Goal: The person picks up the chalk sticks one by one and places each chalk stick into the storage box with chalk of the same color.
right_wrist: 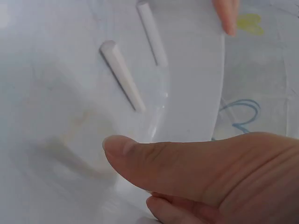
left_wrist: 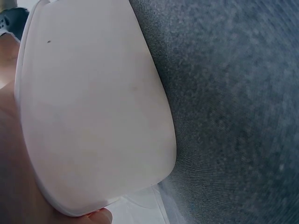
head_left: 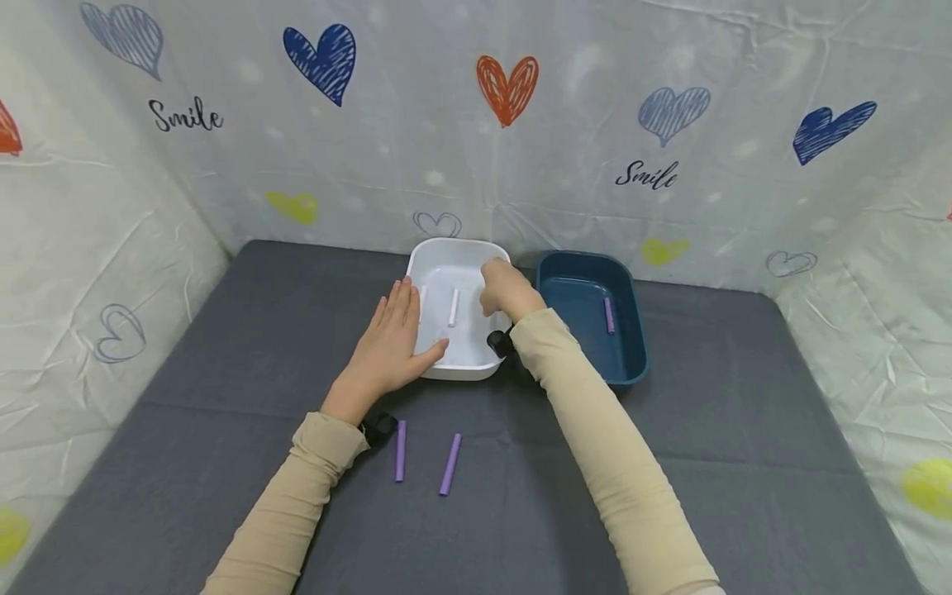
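Observation:
My left hand (head_left: 385, 351) lies along the left rim of a white tray (head_left: 468, 373), fingers straight and thumb spread over the near edge. In the left wrist view, a fingertip (left_wrist: 100, 217) shows beside the tray's outer wall. My right hand (head_left: 511, 289) is over the tray's right side, its fingers bent. The right wrist view shows its thumb (right_wrist: 140, 156) above the tray floor with a fingertip below it; whether anything is pinched is hidden. Two white chalk-like sticks lie in the tray, one mid-floor (head_left: 453, 307) and one near the left wall (right_wrist: 152, 32).
A dark blue tray (head_left: 640, 359) stands to the right, with a purple stick (head_left: 609, 316) inside. Two more purple sticks, one left (head_left: 401, 451) and one right (head_left: 449, 464), lie on the grey cloth in front. A printed curtain (head_left: 416, 149) hangs behind the table.

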Demonstrator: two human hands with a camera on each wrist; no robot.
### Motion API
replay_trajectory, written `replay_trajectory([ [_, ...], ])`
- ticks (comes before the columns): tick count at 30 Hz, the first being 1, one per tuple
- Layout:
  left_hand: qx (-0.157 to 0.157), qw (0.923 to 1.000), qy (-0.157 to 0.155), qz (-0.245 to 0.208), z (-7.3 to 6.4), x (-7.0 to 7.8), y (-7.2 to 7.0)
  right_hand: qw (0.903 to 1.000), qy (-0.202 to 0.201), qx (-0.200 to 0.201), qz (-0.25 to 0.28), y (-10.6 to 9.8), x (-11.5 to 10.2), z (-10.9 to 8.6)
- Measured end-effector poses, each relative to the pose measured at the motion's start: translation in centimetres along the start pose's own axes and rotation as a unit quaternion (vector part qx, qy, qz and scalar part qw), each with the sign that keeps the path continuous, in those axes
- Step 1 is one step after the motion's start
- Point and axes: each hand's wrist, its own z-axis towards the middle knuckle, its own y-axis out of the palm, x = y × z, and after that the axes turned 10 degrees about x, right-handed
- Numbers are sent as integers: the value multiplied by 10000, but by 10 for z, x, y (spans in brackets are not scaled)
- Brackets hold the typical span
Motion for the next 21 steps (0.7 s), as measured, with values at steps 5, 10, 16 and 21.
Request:
replay_trajectory([
  [5,13,10000,4,73,0,0,1,9995,100,-3,-295,6,-2,3],
  [10,10,10000,6,49,0,0,1,9979,142,-20,-639,10,-4,5],
  [16,22,9999,-25,97,0,0,0,9962,79,-61,-870,18,-4,7],
  [21,59,9999,-21,117,0,0,1,9964,4,-62,-848,25,0,9],
])
